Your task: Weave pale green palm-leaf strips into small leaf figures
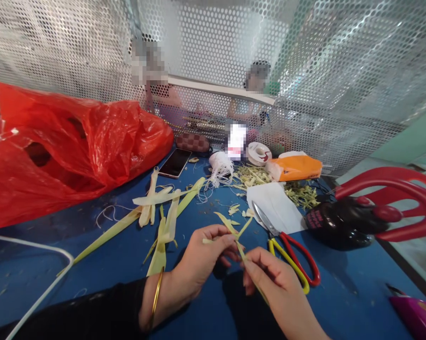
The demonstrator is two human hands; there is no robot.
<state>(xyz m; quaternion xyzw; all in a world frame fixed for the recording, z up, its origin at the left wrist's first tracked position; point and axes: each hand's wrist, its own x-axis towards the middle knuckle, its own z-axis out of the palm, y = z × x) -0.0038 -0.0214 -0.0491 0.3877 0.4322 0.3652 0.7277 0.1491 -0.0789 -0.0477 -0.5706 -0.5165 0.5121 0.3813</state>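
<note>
Both my hands are together at the near middle of the blue table. My left hand [208, 252], with a gold bangle at the wrist, pinches a narrow pale green leaf strip [238, 234] between thumb and fingertips. Its upper end splits into a few pointed tips. Lower down, my right hand [269, 278] pinches the same strip, whose tail runs below the fingers. Beside my right hand lie scissors [287, 255] with one red and one yellow handle. Left of my left hand are several loose, husk-like leaf pieces [159, 250]. Some of my fingertips are hidden behind the strip.
A red plastic bag [103, 146] fills the left. Farther back lie a phone [175, 163], white thread [222, 167], a ribbon spool [259, 153] and an orange packet [298, 167]. A dark jar [336, 224] stands right; a white cable [57, 283] crosses the left. Behind is perforated mesh [213, 38].
</note>
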